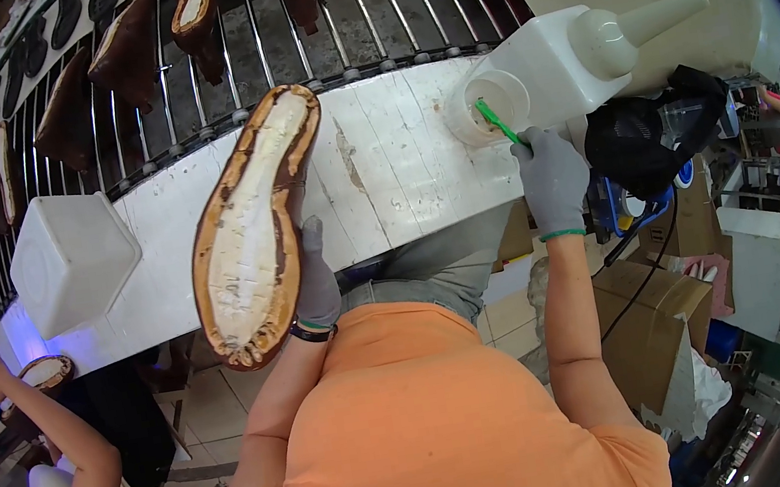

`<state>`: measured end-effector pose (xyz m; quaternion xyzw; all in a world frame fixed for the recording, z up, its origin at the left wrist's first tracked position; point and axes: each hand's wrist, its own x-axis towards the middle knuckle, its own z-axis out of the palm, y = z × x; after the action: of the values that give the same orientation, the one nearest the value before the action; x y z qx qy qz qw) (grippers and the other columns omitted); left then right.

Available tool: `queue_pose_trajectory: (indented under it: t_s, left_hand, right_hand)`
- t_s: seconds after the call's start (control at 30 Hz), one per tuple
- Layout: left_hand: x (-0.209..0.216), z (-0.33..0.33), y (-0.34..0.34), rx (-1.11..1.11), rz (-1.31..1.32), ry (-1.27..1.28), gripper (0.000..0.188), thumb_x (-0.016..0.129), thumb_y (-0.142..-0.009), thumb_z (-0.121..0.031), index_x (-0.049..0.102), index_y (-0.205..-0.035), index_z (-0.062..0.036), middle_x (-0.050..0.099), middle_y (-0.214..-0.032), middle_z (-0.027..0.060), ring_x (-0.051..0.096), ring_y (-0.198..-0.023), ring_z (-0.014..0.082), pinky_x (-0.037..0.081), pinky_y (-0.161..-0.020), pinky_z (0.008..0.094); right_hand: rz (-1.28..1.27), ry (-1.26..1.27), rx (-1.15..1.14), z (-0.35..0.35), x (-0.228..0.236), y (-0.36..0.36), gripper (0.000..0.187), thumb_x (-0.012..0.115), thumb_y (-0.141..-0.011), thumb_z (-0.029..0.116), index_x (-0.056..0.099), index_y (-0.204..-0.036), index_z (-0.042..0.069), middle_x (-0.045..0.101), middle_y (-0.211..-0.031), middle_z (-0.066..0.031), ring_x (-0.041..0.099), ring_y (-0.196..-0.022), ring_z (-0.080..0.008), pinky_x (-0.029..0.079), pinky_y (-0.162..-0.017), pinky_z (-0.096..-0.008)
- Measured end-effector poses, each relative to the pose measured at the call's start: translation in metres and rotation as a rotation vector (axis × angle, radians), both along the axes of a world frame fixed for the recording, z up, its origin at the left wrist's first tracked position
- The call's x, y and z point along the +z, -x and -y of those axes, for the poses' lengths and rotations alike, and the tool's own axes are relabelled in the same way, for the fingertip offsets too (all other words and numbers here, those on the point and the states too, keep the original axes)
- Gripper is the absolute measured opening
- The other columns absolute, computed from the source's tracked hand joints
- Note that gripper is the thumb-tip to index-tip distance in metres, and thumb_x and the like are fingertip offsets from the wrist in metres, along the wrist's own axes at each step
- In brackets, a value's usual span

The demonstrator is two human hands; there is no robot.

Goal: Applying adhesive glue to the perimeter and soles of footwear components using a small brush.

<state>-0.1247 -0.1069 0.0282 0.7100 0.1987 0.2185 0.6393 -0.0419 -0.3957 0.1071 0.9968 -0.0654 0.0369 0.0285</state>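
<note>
We see the brown boot (250, 219) just left of the frame's centre, underside up, its wide toe end low and its narrow heel end high. The left hand (317, 280) has hold of it from the right side, thumb along the edge; the other fingers are mostly hidden behind, so we cannot tell how far they wrap. Held this way, the pale middle and tan border of the underside face us squarely, which we take to be the reason for the grip. We cannot tell whether the boot rests on the white bench (380, 174) or hangs over it.

Right of centre, the gloved right hand (554, 181) is closed around the near end of a thin green handle (495, 118), whose far end dips into a white cup (462, 122). We judge that pinching the handle at its end keeps the glove clear of the cup's inside. The cup stands just beside a white bottle (564, 56) lying with its long nozzle toward the upper right, both likely set there for easy reach of that hand.

At the left, a white container (64, 257) occupies the bench edge, and above, more brown boots (128, 53) lie across a rack of metal bars (255, 27), probably spaced to keep them apart.
</note>
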Motion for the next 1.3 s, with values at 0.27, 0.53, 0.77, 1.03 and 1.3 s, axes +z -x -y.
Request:
queue_pose_trajectory:
  t_s: [0.27,0.53,0.77,1.03,1.3]
  left_hand:
    - [0.055,-0.039,-0.014,-0.482,0.179,1.644,0.069,0.036,-0.103,-0.054,0.033,-0.151,-0.0053,0.035,-0.154,0.0191,0.036,-0.142,0.0289,0.024,-0.118,0.0536]
    - [-0.005,-0.008,-0.008,-0.406,0.084,0.841,0.055,0.044,-0.103,-0.037,0.033,-0.148,-0.0068,0.041,-0.150,0.0173,0.045,-0.136,0.0287,0.030,-0.117,0.0494]
    - [-0.076,0.004,-0.008,-0.249,-0.082,0.283,0.053,0.054,-0.097,-0.028,0.035,-0.143,-0.0091,0.044,-0.146,0.0166,0.046,-0.134,0.0306,0.023,-0.118,0.0535]
    - [-0.108,0.010,-0.002,-0.223,-0.013,0.193,0.055,0.065,-0.090,-0.018,0.037,-0.137,-0.0116,0.047,-0.143,0.0157,0.048,-0.132,0.0328,0.016,-0.119,0.0582]
    - [-0.087,0.018,-0.017,-0.083,0.269,-0.070,0.055,0.071,-0.088,-0.015,0.039,-0.133,-0.0133,0.049,-0.141,0.0156,0.049,-0.131,0.0341,0.011,-0.119,0.0613]
  right_hand:
    - [-0.089,-1.126,-0.249,0.033,-0.014,0.007,0.024,0.067,-0.091,0.020,0.074,-0.103,0.000,0.068,-0.076,-0.0028,0.047,-0.055,-0.0056,0.035,-0.048,-0.0231]
    - [-0.097,-1.704,-0.157,-0.005,0.008,0.007,0.029,0.057,-0.099,0.016,0.066,-0.112,-0.009,0.064,-0.084,-0.0051,0.043,-0.055,-0.0031,0.029,-0.046,-0.0179]
    - [-0.244,-1.409,0.355,-0.090,0.045,0.022,0.021,0.070,-0.076,-0.003,0.074,-0.096,-0.004,0.068,-0.082,-0.0056,0.054,-0.064,-0.0074,0.039,-0.055,-0.0220]
    - [-0.223,-1.213,0.364,-0.118,0.044,0.032,0.020,0.075,-0.078,-0.001,0.075,-0.098,-0.002,0.069,-0.085,-0.0082,0.060,-0.070,-0.0103,0.045,-0.060,-0.0238]
    - [-0.160,-1.064,0.561,-0.112,0.056,0.031,0.022,0.076,-0.076,0.001,0.076,-0.098,0.002,0.070,-0.082,-0.0091,0.062,-0.067,-0.0127,0.047,-0.059,-0.0245]
